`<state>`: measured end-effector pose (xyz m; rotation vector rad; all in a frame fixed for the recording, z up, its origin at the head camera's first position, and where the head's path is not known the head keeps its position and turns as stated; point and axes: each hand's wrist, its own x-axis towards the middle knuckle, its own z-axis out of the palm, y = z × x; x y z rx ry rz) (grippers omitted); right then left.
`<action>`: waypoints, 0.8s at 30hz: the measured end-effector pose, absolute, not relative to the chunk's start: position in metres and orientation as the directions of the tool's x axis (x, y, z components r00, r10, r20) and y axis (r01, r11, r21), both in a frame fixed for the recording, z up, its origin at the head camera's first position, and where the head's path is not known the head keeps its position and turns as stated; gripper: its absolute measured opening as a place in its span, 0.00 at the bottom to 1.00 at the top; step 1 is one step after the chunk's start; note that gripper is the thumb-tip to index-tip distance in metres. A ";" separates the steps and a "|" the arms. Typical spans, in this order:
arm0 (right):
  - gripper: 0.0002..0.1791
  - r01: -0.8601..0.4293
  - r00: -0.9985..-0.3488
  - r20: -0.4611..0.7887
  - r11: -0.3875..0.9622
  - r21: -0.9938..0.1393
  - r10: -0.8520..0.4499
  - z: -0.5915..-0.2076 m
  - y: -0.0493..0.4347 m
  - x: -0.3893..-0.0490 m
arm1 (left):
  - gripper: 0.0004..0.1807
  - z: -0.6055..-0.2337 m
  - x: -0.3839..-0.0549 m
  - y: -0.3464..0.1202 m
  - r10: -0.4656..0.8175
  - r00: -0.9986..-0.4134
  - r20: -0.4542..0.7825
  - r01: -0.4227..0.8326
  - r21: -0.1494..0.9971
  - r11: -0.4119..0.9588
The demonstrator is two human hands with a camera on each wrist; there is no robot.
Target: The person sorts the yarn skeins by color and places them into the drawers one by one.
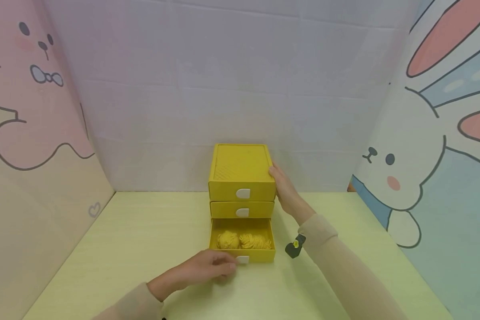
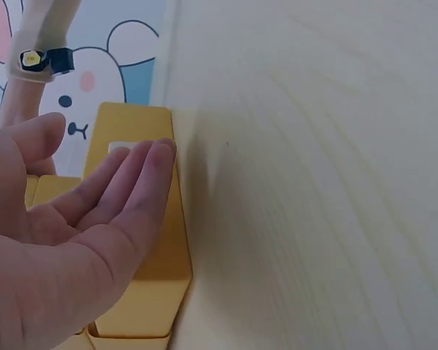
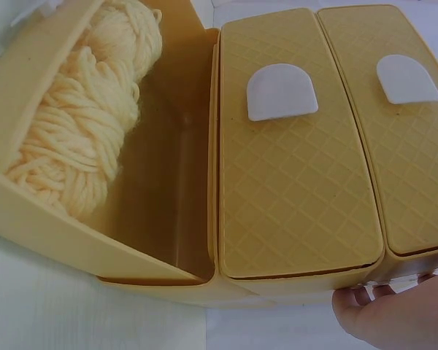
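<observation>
A yellow drawer unit [image 1: 242, 162] stands on the table with its bottom drawer [image 1: 266, 255] pulled out. Inside that drawer lie a ball of yellow yarn [image 1: 228, 240] and a twisted skein of yellow yarn [image 1: 256, 242]. My left hand [image 1: 208, 266] is at the front of this drawer, beside its white handle [image 1: 242, 259]. In the left wrist view its thumb stands apart from loosely extended fingers [image 2: 142, 175], and nothing is held; contact with the drawer front cannot be told. Against the unit's upper right side rests my right hand [image 1: 286, 189], its fingertips partly hidden in the right wrist view.
The middle drawer [image 3: 299, 175] and top drawer [image 3: 416, 146] are closed, each with a white handle. A pale back wall [image 1: 240, 80] rises close behind the unit. Printed side panels [image 1: 456, 213] border the light wooden table [image 1: 144, 235].
</observation>
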<state>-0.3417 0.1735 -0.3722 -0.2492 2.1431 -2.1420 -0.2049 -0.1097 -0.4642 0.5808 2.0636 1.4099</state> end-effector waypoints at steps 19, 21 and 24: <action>0.36 -0.037 -0.982 0.034 0.009 -0.999 -0.187 -0.371 0.172 -0.340 | 0.33 -0.478 -0.208 -0.097 0.618 -0.665 -0.420 -0.464 0.880 0.098; 0.36 -0.038 -0.981 0.036 0.008 -0.999 -0.189 -0.371 0.173 -0.341 | 0.33 -0.479 -0.208 -0.095 0.619 -0.661 -0.424 -0.494 0.867 0.067; 0.35 -0.039 -0.981 0.037 0.007 -0.999 -0.190 -0.372 0.173 -0.341 | 0.34 -0.481 -0.207 -0.092 0.629 -0.654 -0.421 -0.527 0.849 0.020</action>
